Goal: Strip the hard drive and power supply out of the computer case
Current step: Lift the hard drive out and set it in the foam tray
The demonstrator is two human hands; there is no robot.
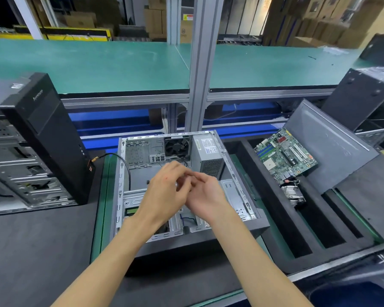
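The open computer case (129,171) lies flat on the counter (40,247). The grey power supply (208,155) sits in its far right corner, next to a black fan (176,146). The hard drive cannot be made out. Both hands meet above the middle of the case. The left hand (164,196) and right hand (205,193) have curled fingers that touch, and it is too blurry to tell if they hold anything. A green motherboard (285,154) lies in a tray to the right.

Open grey computer case (129,218) lies flat; grey power supply (208,155) sits in its far right corner.
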